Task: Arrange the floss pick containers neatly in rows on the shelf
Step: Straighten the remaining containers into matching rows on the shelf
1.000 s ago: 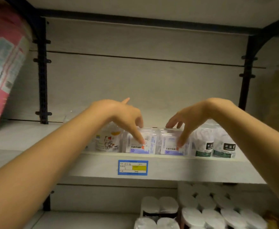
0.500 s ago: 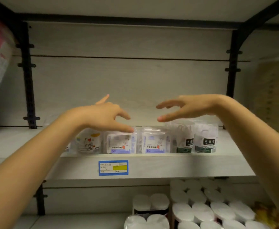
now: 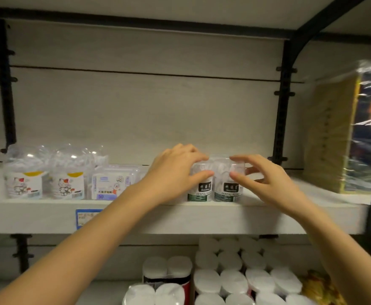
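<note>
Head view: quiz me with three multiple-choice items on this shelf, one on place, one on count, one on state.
1. The cat-print containers stand at: A) the left end of the row B) the right end C) the middle.
2. Count of green-labelled containers at the front: A) one B) two C) four.
3. The left hand: A) hangs idle B) grips a green-labelled container C) points upward.
A: they stand leftmost. B: two stand side by side. B: its thumb and fingers curl round one.

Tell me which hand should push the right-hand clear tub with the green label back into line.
Right. The right hand holds that clear green-labelled tub; the left hand grips the twin tub beside it.
</note>
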`<action>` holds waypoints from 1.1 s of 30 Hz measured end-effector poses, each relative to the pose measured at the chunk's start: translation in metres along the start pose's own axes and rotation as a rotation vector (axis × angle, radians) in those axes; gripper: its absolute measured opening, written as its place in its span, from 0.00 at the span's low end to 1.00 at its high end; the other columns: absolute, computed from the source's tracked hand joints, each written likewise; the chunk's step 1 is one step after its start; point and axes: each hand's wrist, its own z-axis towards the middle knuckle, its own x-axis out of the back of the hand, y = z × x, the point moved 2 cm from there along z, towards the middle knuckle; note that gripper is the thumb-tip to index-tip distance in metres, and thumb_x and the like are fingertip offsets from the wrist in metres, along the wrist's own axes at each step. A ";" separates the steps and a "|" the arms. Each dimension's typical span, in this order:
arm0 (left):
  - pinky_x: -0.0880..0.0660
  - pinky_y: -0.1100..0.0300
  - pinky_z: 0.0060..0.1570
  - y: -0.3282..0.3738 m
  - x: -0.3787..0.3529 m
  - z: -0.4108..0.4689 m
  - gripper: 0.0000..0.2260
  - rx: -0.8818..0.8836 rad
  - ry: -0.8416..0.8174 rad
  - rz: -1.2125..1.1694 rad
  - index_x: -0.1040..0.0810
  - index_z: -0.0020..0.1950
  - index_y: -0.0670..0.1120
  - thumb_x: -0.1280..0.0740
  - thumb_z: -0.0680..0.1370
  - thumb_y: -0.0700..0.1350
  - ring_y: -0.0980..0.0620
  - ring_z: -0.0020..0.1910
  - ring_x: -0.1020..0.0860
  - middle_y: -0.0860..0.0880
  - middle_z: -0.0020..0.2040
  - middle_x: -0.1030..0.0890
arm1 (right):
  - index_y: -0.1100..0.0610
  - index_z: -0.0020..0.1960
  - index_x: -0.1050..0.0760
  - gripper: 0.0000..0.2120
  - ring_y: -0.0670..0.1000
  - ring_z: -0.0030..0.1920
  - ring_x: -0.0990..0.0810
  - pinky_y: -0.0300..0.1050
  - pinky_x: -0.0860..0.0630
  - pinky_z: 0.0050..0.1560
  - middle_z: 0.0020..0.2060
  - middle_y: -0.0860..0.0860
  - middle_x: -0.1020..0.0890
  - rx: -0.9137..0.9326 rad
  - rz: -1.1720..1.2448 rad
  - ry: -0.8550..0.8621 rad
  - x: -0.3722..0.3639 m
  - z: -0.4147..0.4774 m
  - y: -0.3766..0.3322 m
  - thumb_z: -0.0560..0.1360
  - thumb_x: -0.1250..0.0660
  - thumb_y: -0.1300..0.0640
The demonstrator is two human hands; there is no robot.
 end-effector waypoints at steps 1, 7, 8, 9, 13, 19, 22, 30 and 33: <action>0.33 0.56 0.61 0.000 -0.001 0.002 0.21 0.012 0.001 -0.004 0.28 0.67 0.53 0.40 0.77 0.59 0.52 0.62 0.30 0.53 0.62 0.26 | 0.44 0.63 0.29 0.21 0.39 0.52 0.24 0.35 0.25 0.46 0.58 0.42 0.25 0.012 0.007 -0.006 0.001 0.000 0.002 0.72 0.36 0.42; 0.34 0.60 0.60 -0.007 -0.003 0.004 0.18 0.010 -0.053 -0.181 0.24 0.64 0.51 0.34 0.75 0.53 0.52 0.60 0.26 0.51 0.60 0.22 | 0.46 0.62 0.28 0.19 0.40 0.53 0.23 0.37 0.23 0.49 0.56 0.39 0.24 0.051 0.086 -0.050 0.005 0.002 0.011 0.73 0.36 0.45; 0.34 0.62 0.59 -0.007 -0.002 0.004 0.18 0.006 -0.060 -0.198 0.24 0.64 0.51 0.34 0.75 0.53 0.53 0.59 0.26 0.52 0.60 0.22 | 0.46 0.62 0.28 0.19 0.40 0.54 0.23 0.36 0.24 0.48 0.56 0.38 0.24 0.055 0.098 -0.054 0.005 0.002 0.012 0.73 0.36 0.45; 0.35 0.64 0.58 -0.008 -0.002 0.004 0.18 0.000 -0.063 -0.206 0.24 0.65 0.51 0.34 0.75 0.52 0.53 0.60 0.26 0.52 0.61 0.22 | 0.46 0.63 0.28 0.19 0.40 0.54 0.23 0.35 0.24 0.48 0.56 0.39 0.24 0.057 0.109 -0.054 0.005 0.002 0.013 0.73 0.36 0.45; 0.33 0.59 0.63 -0.010 -0.003 0.002 0.19 0.023 -0.076 -0.244 0.25 0.65 0.51 0.34 0.76 0.53 0.55 0.61 0.26 0.54 0.62 0.23 | 0.45 0.64 0.29 0.19 0.38 0.55 0.24 0.32 0.24 0.48 0.57 0.40 0.23 0.050 0.116 -0.066 0.000 0.002 0.017 0.74 0.37 0.46; 0.35 0.62 0.64 -0.010 0.008 0.011 0.19 0.114 -0.120 -0.342 0.25 0.64 0.51 0.42 0.78 0.57 0.60 0.62 0.29 0.58 0.62 0.26 | 0.46 0.67 0.31 0.19 0.44 0.61 0.29 0.38 0.32 0.59 0.63 0.42 0.28 -0.079 0.267 0.032 0.008 0.014 0.026 0.78 0.45 0.46; 0.36 0.58 0.64 -0.015 0.015 0.033 0.22 0.175 -0.209 -0.347 0.25 0.64 0.50 0.50 0.81 0.58 0.52 0.64 0.29 0.49 0.63 0.23 | 0.46 0.71 0.36 0.22 0.46 0.68 0.33 0.46 0.37 0.70 0.71 0.43 0.34 -0.203 0.457 -0.089 0.007 0.029 0.030 0.79 0.50 0.43; 0.44 0.57 0.71 -0.017 0.001 0.046 0.24 0.191 -0.517 -0.244 0.34 0.72 0.45 0.53 0.82 0.55 0.50 0.73 0.38 0.48 0.74 0.36 | 0.51 0.74 0.42 0.29 0.47 0.70 0.35 0.45 0.36 0.66 0.74 0.46 0.39 -0.364 0.637 -0.271 -0.020 0.038 0.020 0.77 0.51 0.38; 0.43 0.57 0.71 -0.019 0.000 0.044 0.24 0.196 -0.504 -0.259 0.35 0.72 0.45 0.53 0.81 0.56 0.50 0.73 0.37 0.48 0.74 0.36 | 0.51 0.75 0.43 0.30 0.46 0.69 0.33 0.45 0.36 0.66 0.73 0.45 0.38 -0.370 0.636 -0.275 -0.021 0.038 0.018 0.77 0.51 0.38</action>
